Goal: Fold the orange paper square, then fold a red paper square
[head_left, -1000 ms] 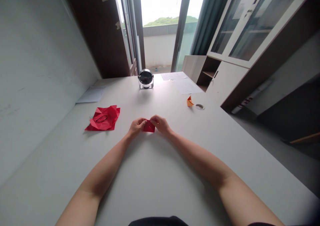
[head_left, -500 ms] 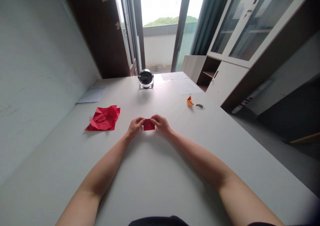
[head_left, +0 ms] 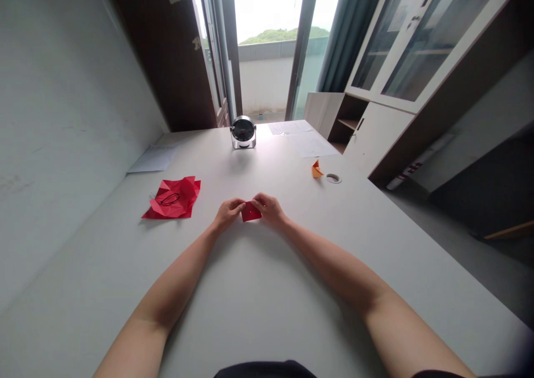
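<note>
A small folded square of red paper point(head_left: 251, 212) is between my hands, over the middle of the white table point(head_left: 250, 289). My left hand point(head_left: 228, 213) pinches its upper left corner between thumb and fingers. At the upper right edge, my right hand point(head_left: 269, 206) grips it with the thumb in front. The paper leans slightly, its lower edge toward me. Off to the left lies a larger creased sheet of red paper point(head_left: 183, 191) with a thin dark loop point(head_left: 170, 199) on it.
An orange folded paper piece point(head_left: 316, 170) stands by a round cable hole point(head_left: 333, 178) at the right. A round black device on a silver stand point(head_left: 243, 131) is at the back. Papers point(head_left: 312, 143) lie at the back right, and another sheet point(head_left: 152, 158) lies by the left wall.
The red paper square first rose slightly, then dropped back and tilted, shifting a little to the right. Both hands keep hold of it; the left hand moved slightly with it.
</note>
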The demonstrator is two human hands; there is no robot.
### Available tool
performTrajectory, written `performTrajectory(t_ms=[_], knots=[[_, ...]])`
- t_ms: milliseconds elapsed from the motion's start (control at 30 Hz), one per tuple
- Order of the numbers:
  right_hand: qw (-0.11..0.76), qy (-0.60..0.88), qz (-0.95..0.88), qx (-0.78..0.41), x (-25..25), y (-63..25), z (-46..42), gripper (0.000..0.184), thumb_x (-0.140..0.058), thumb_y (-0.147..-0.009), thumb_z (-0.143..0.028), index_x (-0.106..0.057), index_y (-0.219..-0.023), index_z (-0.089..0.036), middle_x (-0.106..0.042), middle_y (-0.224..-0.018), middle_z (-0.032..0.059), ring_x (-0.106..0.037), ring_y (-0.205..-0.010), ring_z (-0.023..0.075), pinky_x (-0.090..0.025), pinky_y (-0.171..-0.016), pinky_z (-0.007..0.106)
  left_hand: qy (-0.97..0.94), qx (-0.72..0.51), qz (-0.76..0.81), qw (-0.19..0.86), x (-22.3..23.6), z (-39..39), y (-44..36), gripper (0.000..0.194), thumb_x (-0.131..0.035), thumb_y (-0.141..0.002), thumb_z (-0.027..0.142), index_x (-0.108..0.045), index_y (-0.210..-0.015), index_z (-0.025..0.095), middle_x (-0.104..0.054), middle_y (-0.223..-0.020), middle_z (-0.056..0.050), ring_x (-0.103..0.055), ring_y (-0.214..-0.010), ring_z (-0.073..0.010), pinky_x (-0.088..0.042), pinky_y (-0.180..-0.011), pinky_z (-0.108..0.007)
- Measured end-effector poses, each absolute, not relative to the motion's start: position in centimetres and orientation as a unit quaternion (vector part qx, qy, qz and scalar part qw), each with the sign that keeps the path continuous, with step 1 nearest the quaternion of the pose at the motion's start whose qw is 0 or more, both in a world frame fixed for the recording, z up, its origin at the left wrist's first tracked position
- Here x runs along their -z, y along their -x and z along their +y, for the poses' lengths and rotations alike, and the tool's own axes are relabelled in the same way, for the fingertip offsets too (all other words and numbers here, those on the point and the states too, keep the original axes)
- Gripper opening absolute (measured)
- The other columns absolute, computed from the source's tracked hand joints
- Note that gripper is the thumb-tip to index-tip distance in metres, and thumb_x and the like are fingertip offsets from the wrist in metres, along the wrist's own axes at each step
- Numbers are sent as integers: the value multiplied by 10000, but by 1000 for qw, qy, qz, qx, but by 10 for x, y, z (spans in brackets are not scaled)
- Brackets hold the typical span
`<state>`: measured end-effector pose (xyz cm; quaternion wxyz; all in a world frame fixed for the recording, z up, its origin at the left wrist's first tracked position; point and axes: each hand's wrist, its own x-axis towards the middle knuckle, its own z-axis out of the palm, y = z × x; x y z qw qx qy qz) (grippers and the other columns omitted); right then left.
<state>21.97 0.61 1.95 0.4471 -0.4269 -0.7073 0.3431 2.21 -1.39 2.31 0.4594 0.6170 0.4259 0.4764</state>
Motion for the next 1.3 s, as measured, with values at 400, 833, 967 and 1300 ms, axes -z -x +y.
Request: performTrajectory(t_ms=[400, 833, 967, 1300], knots=[[504, 418, -639, -404, -14, -219, 12, 416, -601, -825, -578, -597, -738, -171, -554, -616, -5, -470, -570, 120, -387, -533, 243, -648, -454, 438, 427, -20, -12, -22, 365, -592, -870, 472, -734, -923, 141, -702, -781, -56, -609, -719, -178, -485, -717, -311], [508, 430, -628, -403, -19, -219, 9, 462, -592, -818, -628, -598, -728, -175, -553, -606, -4, -471, -569, 124, -391, -540, 250, -669, -416, 432, 439, -21, -15, -22, 321, -603, -875, 455, -728, -872, 159, -693, -702, -39, -627, -661, -175, -466, -671, -288], [526, 392, -590, -472, -21, -219, 11, 451, -600, -820, -624, -582, -750, -179, -569, -621, -1, -502, -580, 130, -408, -552, 256, -624, -444, 430, 477, -19, -10, -20, 336, -589, -884, 470, -689, -943, 154, -683, -718, -30, -606, -533, -139, -435, -561, -265], [496, 313, -598, -546, -21, -221, 10, 393, -675, -800, -558, -644, -826, -167, -605, -656, 11, -519, -614, 135, -415, -604, 278, -564, -522, 406, 494, -16, -5, -17, 307, -634, -868, 444, -620, -953, 149, -660, -699, -25, -628, -628, -151, -480, -640, -279]])
